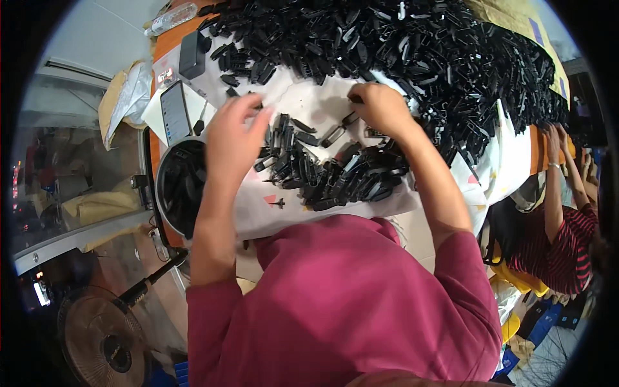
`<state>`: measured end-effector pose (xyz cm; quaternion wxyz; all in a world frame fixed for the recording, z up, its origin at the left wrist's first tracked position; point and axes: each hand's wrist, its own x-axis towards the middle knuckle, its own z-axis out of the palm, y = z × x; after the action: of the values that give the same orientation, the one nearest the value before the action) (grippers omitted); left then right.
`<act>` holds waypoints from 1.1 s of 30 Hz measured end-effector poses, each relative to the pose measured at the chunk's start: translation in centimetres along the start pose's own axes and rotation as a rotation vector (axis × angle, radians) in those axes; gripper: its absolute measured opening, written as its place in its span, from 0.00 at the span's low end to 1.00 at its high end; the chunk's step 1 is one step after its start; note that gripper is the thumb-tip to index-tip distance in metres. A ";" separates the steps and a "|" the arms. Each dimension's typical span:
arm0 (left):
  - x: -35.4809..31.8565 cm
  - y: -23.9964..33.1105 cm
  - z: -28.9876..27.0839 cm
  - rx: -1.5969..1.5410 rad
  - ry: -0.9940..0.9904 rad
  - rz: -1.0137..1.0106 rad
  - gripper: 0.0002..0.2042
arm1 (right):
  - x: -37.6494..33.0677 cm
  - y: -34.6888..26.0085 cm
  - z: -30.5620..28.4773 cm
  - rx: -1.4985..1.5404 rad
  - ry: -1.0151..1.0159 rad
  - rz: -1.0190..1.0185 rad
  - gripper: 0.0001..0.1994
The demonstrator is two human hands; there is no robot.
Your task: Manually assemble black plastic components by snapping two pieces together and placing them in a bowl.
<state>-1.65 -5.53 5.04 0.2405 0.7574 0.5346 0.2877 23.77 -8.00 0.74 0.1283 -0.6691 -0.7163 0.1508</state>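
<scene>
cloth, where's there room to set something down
Bare cloth between the left hand and right hand, bordered by big black heap beyond and small heap nearer. A lesser patch, with loose bits, between left forearm and small heap. Crowded: far side and right.

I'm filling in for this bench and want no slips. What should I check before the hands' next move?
1. Left hand empty: cannot tell; blurred.
2. Right hand gripping a part: cannot tell; too dark there.
3. Near pile of black parts within reach: looks ok.
4. Loose pieces gathered: not ok; a small black piece lies apart.
5. Phone clear of both hands: ok.
</scene>
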 end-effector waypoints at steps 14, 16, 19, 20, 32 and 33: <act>5.7 -1.1 8.6 -0.711 -0.154 -0.321 0.16 | -3.3 -0.7 -0.7 1.088 0.099 0.224 0.17; 4.0 1.5 6.0 -0.731 -0.310 -0.351 0.16 | -2.7 -1.5 -1.0 0.971 0.294 -0.031 0.17; 2.5 3.0 4.6 -0.805 -0.246 -0.085 0.18 | -3.0 -3.4 -2.7 1.014 0.272 0.080 0.15; 2.3 3.6 4.2 -0.881 -0.272 -0.129 0.16 | -3.1 -4.0 -2.9 1.045 0.303 0.065 0.15; 0.1 5.1 3.5 -1.124 -0.373 -0.082 0.13 | -4.3 -5.7 -3.5 1.092 0.340 0.026 0.16; 0.4 5.3 3.7 -1.124 -0.365 -0.082 0.13 | -4.3 -5.7 -3.5 1.067 0.370 -0.002 0.17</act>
<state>4.54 -7.02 5.98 0.7040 0.5296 0.2791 0.3823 20.17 -12.43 6.27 0.5725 -0.5260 -0.5069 0.3722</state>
